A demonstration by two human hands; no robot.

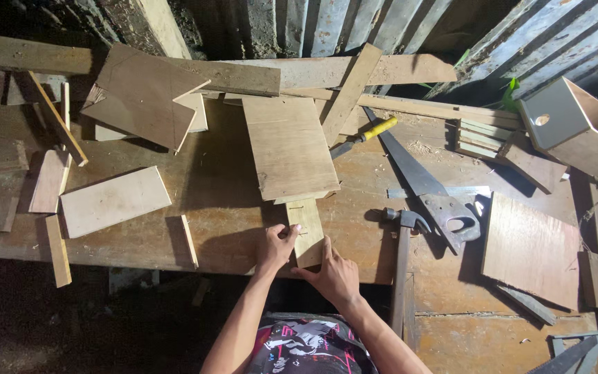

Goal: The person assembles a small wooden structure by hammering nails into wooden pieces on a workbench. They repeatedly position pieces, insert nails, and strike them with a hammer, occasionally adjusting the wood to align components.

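Note:
A narrow wooden strip (305, 228) lies on the workbench (230, 221) near its front edge, its far end under a larger plywood board (289, 147). My left hand (275, 246) grips the strip's left side, fingers curled over it. Pressed against the strip's near right corner is my right hand (336, 275), thumb up along the edge. Both hands hold the strip flat on the bench.
A claw hammer (403, 253) and a hand saw (427, 187) lie just right of my hands. A yellow-handled chisel (368, 131) sits behind the board. Plywood offcuts (114, 199) and slats litter the left; a wooden box with a hole (576, 125) stands far right.

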